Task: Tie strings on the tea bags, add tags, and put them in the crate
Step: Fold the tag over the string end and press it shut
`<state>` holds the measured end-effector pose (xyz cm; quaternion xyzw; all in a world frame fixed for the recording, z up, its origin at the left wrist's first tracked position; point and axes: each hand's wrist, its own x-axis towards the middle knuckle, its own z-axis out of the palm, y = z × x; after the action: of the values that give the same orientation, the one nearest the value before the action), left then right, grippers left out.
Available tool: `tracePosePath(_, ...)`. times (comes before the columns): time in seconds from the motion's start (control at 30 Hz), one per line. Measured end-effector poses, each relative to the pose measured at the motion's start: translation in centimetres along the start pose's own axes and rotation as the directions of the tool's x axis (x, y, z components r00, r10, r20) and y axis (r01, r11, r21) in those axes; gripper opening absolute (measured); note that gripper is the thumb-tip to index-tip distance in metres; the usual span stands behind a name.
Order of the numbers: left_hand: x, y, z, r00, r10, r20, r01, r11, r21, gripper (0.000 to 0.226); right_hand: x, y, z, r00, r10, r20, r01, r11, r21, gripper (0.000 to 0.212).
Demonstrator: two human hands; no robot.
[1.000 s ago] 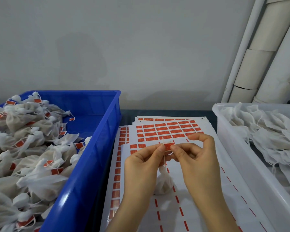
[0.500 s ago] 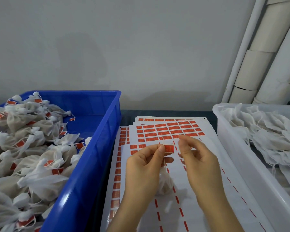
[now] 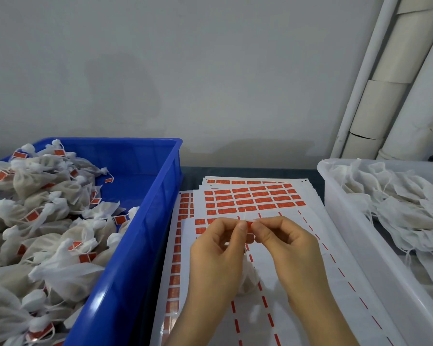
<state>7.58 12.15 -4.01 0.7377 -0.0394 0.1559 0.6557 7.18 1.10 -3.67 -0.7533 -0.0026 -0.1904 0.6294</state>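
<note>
Blue plastic makes up the crate (image 3: 145, 221) filling the left of the frame, heaped with tagged tea bags (image 3: 48, 221). Along the right edge, a white tub (image 3: 360, 245) holds limp untied bags (image 3: 398, 208). Between them, tag sheets (image 3: 255, 196) printed with red labels lie stacked on the surface (image 3: 190, 176). Low in the centre, above the sheets, the left hand (image 3: 215, 253) and right hand (image 3: 290, 245) meet, the fingers of both curled and pinching one small red tag (image 3: 250, 223) from either side. A tea bag (image 3: 249, 278) shows beneath the hands, partly hidden by the left one. A thin white string (image 3: 245, 213) pokes up just above the tag.
</note>
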Motion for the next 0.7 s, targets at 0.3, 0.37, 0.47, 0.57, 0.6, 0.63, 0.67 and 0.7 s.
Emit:
tracePosePath(0.3, 0.4, 0.0, -0.3, 0.988, -0.125, 0.096, 0.142, 0.969, -0.203, 0.03, 0.1, 0.2, -0.3, 1.0, 0.001, -0.02, -0.001, 1.0, 0.003, 0.012)
tracePosePath(0.37, 0.4, 0.0, -0.3, 0.992, -0.088, 0.09, 0.105, 0.974, -0.201, 0.021, 0.1, 0.1, -0.2, 1.0, -0.003, -0.002, 0.003, 1.0, -0.023, 0.013)
tracePosePath(0.47, 0.4, -0.2, -0.4, 0.998, -0.047, 0.051, 0.055, 0.985, -0.165, 0.019, 0.0, -0.2, 0.1, 1.0, -0.007, 0.001, 0.007, 0.999, -0.036, 0.011)
tracePosePath(0.57, 0.6, -0.3, -0.6, 0.998, -0.055, 0.014, 0.057, 0.977, -0.204, 0.02, 0.0, -0.7, 0.3, 1.0, 0.008, 0.011, -0.008, 1.0, 0.0, 0.012)
tracePosePath(0.6, 0.7, -0.2, -0.8, 0.999, -0.053, 0.012, 0.054, 0.976, -0.21, 0.019, 0.0, -0.8, 0.3, 1.0, 0.008, 0.018, -0.008, 1.0, 0.01, 0.016)
tracePosePath(0.63, 0.8, -0.1, -0.9, 0.999, -0.046, 0.02, 0.049, 0.976, -0.214, 0.018, 0.0, -0.8, 0.3, 0.999, 0.005, 0.032, -0.005, 1.0, 0.013, 0.018)
tracePosePath(0.67, 0.8, 0.0, -1.0, 0.999, -0.038, 0.033, 0.045, 0.974, -0.221, 0.016, -0.1, -0.8, 0.3, 0.999, 0.001, 0.048, -0.001, 1.0, 0.001, 0.018)
tracePosePath(0.7, 0.8, 0.0, -1.1, 0.998, -0.039, 0.045, 0.048, 0.973, -0.225, 0.015, -0.1, -0.6, 0.3, 0.998, -0.004, 0.055, 0.005, 1.0, -0.018, 0.017)
